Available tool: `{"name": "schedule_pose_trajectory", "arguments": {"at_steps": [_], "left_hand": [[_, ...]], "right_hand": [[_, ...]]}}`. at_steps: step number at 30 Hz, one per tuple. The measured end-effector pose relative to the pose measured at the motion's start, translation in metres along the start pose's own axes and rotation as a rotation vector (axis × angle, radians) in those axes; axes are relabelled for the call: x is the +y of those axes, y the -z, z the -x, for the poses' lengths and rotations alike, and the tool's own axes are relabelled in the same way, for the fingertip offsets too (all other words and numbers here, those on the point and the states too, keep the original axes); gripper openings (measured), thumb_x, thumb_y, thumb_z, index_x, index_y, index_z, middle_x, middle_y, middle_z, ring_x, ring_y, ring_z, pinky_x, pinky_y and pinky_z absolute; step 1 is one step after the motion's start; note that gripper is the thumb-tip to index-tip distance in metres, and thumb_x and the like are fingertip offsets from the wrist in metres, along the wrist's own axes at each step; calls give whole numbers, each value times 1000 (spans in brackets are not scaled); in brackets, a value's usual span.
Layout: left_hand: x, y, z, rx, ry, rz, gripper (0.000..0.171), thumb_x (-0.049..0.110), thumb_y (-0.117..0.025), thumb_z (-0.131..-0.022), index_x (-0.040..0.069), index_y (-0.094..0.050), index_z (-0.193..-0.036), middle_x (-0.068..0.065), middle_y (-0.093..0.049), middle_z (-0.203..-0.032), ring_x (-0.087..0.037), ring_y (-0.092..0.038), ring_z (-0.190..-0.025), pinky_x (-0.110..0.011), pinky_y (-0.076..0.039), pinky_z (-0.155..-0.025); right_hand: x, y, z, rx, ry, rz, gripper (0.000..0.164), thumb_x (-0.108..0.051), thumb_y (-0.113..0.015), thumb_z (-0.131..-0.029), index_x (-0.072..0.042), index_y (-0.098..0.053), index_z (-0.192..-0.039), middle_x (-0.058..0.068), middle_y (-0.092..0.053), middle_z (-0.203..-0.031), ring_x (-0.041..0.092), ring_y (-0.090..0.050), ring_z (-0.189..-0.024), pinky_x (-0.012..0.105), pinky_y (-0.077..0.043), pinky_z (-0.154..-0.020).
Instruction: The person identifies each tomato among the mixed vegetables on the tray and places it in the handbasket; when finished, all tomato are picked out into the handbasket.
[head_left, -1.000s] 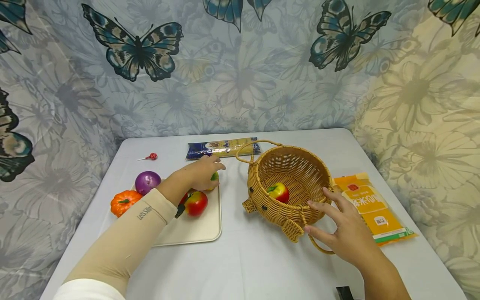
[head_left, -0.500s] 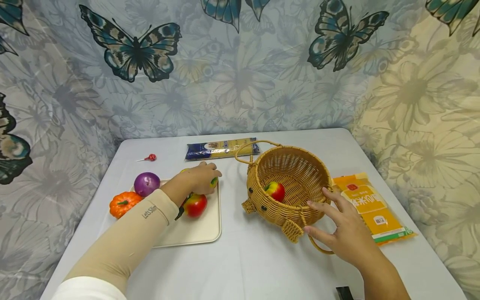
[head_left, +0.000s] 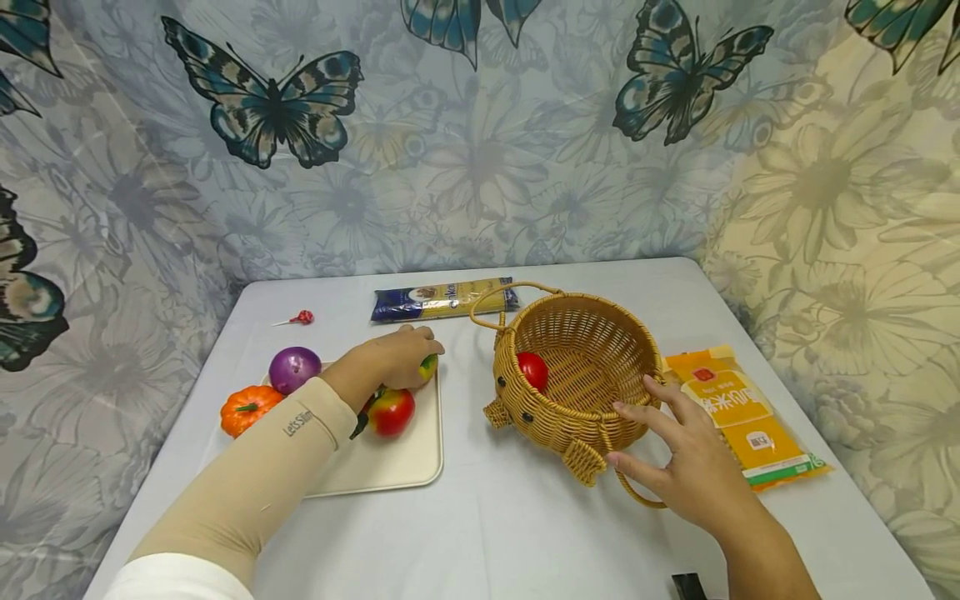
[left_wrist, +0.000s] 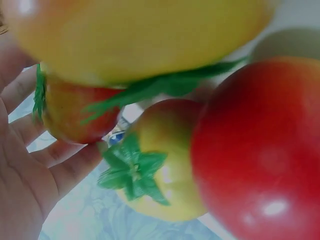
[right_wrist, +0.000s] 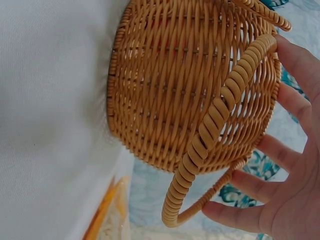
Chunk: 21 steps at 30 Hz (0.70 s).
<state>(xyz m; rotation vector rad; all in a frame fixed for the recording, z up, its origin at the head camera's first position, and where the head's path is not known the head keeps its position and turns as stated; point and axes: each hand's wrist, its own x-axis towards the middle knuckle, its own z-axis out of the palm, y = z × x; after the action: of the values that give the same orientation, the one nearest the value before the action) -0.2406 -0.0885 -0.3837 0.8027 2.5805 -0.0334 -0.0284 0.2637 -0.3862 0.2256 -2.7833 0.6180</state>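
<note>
On the cream tray (head_left: 375, 467), my left hand (head_left: 397, 357) grips a red-and-yellow fruit with a green leafy top (left_wrist: 75, 112). In the head view the hand hides most of it. Close by in the left wrist view are a yellow fruit with a star-shaped green calyx (left_wrist: 170, 165) and a large red fruit (left_wrist: 260, 155). My right hand (head_left: 693, 458), fingers spread, touches the near right rim of the wicker basket (head_left: 581, 329). The basket's coiled handle (right_wrist: 220, 110) crosses in front of those fingers. One red fruit (head_left: 532, 372) lies inside, against the left wall.
A purple onion (head_left: 295, 369) and an orange pumpkin (head_left: 250, 408) are at the tray's left. Behind stand a lollipop (head_left: 302, 317) and a blue-and-yellow pasta packet (head_left: 442, 300). A yellow bag (head_left: 750, 417) lies right of the basket. A patterned cloth hangs around the table.
My left hand has lowered and closed around the fruit on the tray. The fruit in the basket has rolled left. My right hand stays at the rim.
</note>
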Motion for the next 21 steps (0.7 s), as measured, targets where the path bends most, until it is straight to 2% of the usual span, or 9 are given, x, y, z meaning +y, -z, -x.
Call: {"name": "schedule_pose_trajectory", "arguments": {"at_steps": [6, 12, 14, 21], "left_hand": [[1, 10, 4, 28, -18, 21, 60, 26, -66, -84, 31, -47, -140, 1, -40, -143, -25, -37, -130, -50, -41, -104], [10, 22, 11, 63, -10, 37, 60, 25, -66, -85, 35, -45, -140, 3, -32, -151, -26, -30, -138, -52, -41, -104], [14, 27, 15, 87, -29, 22, 58, 27, -65, -87, 35, -45, -140, 1, -30, -153, -28, -28, -140, -52, -41, -104], [32, 49, 30, 206, -170, -64, 57, 30, -64, -89, 30, -43, -142, -1, -33, -150, -27, -30, -137, -45, -42, -104]], "right_hand": [[1, 0, 0, -7, 0, 1, 56, -48, -81, -68, -38, -62, -120, 10, -38, -149, 47, -35, -131, 72, -37, -86], [1, 0, 0, -13, -6, 4, 56, -50, -80, -69, -39, -61, -120, 9, -38, -149, 48, -34, -131, 73, -36, -86], [1, -1, 0, -14, -6, 3, 56, -50, -80, -69, -39, -61, -120, 9, -38, -149, 48, -34, -131, 73, -36, -86], [2, -1, 0, -14, -6, -7, 56, -49, -80, -69, -34, -63, -120, 10, -37, -149, 49, -32, -132, 74, -35, -86]]}}
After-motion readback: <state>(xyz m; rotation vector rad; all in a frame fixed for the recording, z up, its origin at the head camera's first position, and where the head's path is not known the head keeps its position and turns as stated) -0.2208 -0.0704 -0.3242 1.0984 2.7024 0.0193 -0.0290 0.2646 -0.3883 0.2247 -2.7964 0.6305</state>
